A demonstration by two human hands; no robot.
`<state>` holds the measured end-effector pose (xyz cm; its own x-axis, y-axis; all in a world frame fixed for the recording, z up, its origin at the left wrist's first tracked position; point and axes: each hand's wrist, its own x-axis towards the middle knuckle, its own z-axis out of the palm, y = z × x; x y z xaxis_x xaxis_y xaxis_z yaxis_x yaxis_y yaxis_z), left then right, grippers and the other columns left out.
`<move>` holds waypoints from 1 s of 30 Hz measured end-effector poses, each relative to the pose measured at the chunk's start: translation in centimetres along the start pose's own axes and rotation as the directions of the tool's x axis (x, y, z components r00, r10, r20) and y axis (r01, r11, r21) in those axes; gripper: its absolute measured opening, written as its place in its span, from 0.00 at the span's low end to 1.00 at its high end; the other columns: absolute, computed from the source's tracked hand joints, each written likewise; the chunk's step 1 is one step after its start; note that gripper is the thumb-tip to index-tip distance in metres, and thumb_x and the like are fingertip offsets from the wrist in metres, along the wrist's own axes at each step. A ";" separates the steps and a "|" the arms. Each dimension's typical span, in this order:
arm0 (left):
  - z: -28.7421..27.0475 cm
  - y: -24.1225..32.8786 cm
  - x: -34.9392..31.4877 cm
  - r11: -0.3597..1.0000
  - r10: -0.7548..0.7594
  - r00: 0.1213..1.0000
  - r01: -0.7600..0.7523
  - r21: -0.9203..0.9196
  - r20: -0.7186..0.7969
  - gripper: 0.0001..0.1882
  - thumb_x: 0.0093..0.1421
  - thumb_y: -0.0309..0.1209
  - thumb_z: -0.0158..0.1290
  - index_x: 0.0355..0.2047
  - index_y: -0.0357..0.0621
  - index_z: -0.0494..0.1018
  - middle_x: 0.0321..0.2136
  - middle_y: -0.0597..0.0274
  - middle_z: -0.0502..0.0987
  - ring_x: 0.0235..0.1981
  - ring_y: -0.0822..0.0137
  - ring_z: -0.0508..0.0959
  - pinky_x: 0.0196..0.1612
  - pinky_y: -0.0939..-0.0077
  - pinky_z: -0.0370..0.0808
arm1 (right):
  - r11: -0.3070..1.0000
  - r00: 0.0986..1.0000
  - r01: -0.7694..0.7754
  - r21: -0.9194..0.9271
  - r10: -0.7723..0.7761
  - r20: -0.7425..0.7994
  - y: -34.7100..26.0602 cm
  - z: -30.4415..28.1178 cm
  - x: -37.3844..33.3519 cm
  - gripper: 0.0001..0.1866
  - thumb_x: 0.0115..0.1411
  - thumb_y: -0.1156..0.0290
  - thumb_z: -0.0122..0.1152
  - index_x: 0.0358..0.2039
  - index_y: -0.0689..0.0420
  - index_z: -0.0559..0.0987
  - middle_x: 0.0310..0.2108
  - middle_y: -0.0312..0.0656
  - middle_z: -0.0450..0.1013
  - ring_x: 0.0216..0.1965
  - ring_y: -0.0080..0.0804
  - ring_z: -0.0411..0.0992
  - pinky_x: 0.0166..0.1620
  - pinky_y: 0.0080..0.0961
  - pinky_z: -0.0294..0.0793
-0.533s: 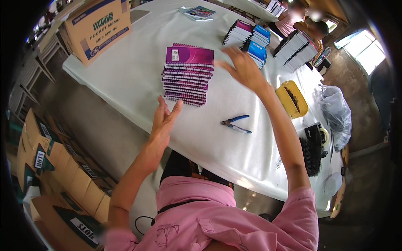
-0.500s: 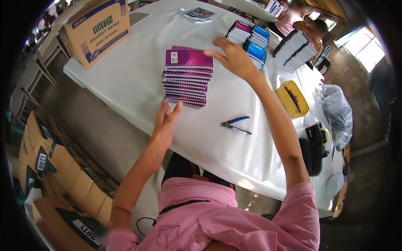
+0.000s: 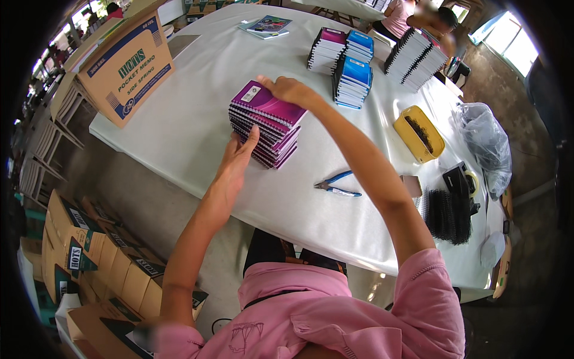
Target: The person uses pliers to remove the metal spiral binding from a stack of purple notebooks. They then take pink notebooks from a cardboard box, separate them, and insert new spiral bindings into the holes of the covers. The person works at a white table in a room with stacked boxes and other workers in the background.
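Note:
A stack of purple spiral notebooks [image 3: 269,122] sits on the white-covered table in front of me, its wire bindings toward me and the layers slightly uneven. My left hand [image 3: 237,157] presses against its near left side, thumb up and fingers partly hidden behind the thumb. At the far right side, my right hand [image 3: 286,91] curves over the top notebook's edge, with some fingertips out of sight. The stack is held between both hands. Blue-handled cutting pliers [image 3: 338,184] lie on the table to the right of the stack, touched by neither hand.
Blue and purple notebook stacks [image 3: 353,78] and white-paged stacks [image 3: 415,60] stand at the far right. Nearer are a yellow tub [image 3: 420,134] of dark bits, black wire coils [image 3: 448,218] and a plastic bag [image 3: 483,146]. A carton [image 3: 125,69] stands far left; cartons [image 3: 113,257] fill the lower left.
My right hand has come down leftward from above the table onto the stack's far side. My left hand has moved up against the stack, whose layers look more closely lined up.

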<state>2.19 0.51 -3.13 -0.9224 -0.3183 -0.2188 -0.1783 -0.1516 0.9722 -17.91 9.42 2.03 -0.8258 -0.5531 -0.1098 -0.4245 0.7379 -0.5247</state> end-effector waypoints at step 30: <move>2.3 -0.7 2.2 0.625 0.668 0.731 -0.452 0.636 -0.137 0.33 0.69 0.38 0.43 0.66 0.33 0.47 0.66 0.32 0.48 0.68 0.33 0.39 0.66 0.43 0.48 | 0.622 0.955 -0.223 0.750 -0.015 0.296 4.7 -3.3 -3.9 0.35 0.47 0.58 0.77 0.47 0.73 0.75 0.44 0.53 0.76 0.44 0.36 0.76 0.53 0.27 0.72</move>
<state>-0.52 2.01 -4.12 -0.7468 -0.4618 0.4786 0.0879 0.6448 0.7593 -17.88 16.36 2.74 -0.6722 -0.6538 -0.3473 0.1989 0.2924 -0.9354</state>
